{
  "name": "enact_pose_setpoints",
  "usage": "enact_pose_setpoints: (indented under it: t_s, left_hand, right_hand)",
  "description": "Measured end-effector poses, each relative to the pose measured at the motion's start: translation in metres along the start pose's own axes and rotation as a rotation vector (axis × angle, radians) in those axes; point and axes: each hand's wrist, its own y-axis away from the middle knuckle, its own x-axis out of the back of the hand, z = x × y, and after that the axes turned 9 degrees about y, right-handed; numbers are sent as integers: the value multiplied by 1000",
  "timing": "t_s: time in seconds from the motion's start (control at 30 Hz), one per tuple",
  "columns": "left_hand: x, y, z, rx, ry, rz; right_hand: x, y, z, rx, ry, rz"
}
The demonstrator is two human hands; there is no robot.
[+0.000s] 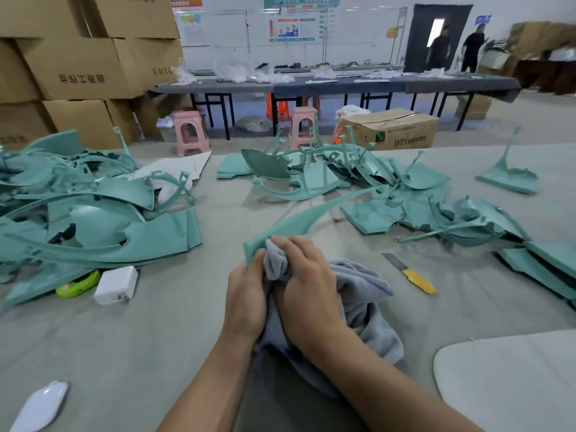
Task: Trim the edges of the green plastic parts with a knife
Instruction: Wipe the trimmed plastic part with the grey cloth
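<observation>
Both hands grip part (pixel 307 218) w/ cloth (pixel 358 294).

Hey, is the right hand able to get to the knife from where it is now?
Probably yes, but not right away. The knife lies alone on bare table to the right of the right hand, nothing between them. That hand is gripping the cloth against the green part, so it must let go first.
</observation>
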Motion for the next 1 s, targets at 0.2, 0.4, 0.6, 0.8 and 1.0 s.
enact_pose_setpoints:
  t_s: [0.2, 0.4, 0.6, 0.8, 1.0]
  left_hand:
    - [1, 4, -3, -105, -193, 62]
    - [3, 13, -4, -258, -483, -3]
    - [-4, 24, -7, -355, -556, -26]
    - [-6, 18, -10, -356, -579, 168]
    - [9, -13, -9, 78, -192, 434]
  right_hand:
    - [5, -47, 2, -286, -72, 40]
    - [14, -109, 12, -383, 165, 4]
    - [24, -140, 59, -404, 324, 118]
    - [67, -136, 140, -409, 508, 231]
    - [98, -93, 125, -493, -50, 381]
